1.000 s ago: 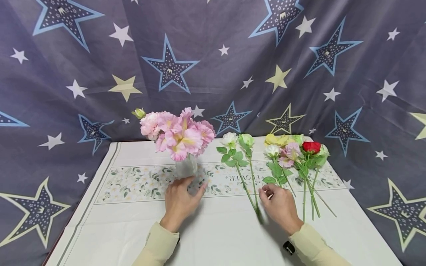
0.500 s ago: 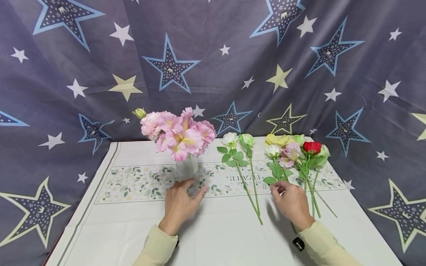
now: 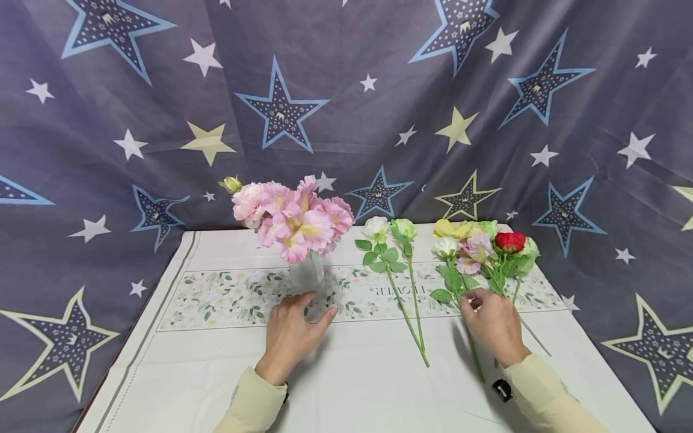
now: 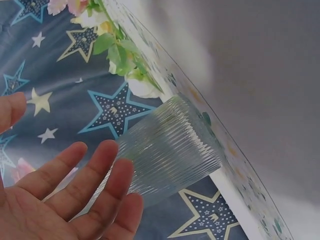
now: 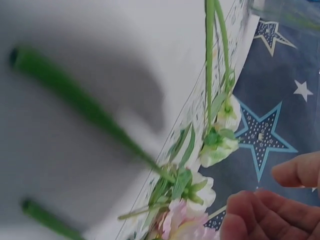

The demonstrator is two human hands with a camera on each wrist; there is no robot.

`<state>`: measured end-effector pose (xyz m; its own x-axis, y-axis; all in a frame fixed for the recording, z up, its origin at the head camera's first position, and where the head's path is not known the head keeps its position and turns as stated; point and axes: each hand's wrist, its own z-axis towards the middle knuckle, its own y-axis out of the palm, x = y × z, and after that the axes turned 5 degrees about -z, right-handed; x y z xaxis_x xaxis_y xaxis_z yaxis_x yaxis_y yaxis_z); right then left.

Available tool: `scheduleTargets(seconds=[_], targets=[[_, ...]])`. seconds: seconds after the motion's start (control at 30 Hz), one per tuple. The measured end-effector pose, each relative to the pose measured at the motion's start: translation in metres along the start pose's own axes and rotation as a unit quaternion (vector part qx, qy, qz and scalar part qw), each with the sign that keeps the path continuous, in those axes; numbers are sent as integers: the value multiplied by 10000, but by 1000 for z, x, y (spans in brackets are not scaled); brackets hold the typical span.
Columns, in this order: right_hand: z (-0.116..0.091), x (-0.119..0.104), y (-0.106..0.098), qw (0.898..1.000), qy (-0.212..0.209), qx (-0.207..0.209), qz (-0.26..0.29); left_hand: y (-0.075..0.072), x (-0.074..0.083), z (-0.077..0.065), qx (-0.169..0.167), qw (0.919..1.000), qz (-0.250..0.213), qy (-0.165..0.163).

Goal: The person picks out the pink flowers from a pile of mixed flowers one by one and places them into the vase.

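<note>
A clear ribbed vase (image 3: 307, 273) holds large pink flowers (image 3: 300, 225) and a bud (image 3: 230, 184). My left hand (image 3: 292, 331) is spread in front of its base; in the left wrist view the fingers (image 4: 90, 182) are loosely bent beside the ribbed wall. Over on the right, my right hand (image 3: 492, 325) hovers over the stems of a bunch with a white rose (image 3: 446, 246), a pink flower (image 3: 476, 249) and a red rose (image 3: 510, 242). Its thumb (image 5: 295, 170) and fingers are apart with nothing between them, and it hides part of the stems.
A white rose (image 3: 376, 227) and a pale green rose (image 3: 403, 228) lie side by side between the hands, stems crossing near the front. Yellow flowers (image 3: 455, 228) lie behind the bunch. A star-patterned curtain (image 3: 346, 150) hangs directly behind the white tablecloth (image 3: 346, 391).
My right hand has moved to the right, from beside the pair of white and green roses to over the bunch's stems. My left hand has stayed by the vase.
</note>
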<state>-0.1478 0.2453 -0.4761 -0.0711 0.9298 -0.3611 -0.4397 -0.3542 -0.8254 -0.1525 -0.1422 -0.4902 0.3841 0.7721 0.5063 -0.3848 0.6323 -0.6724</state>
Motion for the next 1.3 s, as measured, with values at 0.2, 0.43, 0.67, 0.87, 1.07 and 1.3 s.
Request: scheduleTargets(seconds=[0.2,0.43,0.67,0.87,1.07,1.3], targets=[[6,11,-7,9991,234,-294,-192,-2,0,0,21,10000,34,51],[11,28,-12,9965,439,-623,-333,-2,-1,0,61,9999,46,132],[17,47,-15,9935,712,-737,-505,-2,-3,-1,119,9997,44,195],[22,64,-17,9901,855,-836,-730,-2,-3,-1,174,9995,20,262],[26,82,-15,9836,1050,-1168,-883,-2,-3,-2,199,9994,45,283],[29,95,-16,9686,1310,-1816,-1085,-2,-3,-2,147,9996,45,236]])
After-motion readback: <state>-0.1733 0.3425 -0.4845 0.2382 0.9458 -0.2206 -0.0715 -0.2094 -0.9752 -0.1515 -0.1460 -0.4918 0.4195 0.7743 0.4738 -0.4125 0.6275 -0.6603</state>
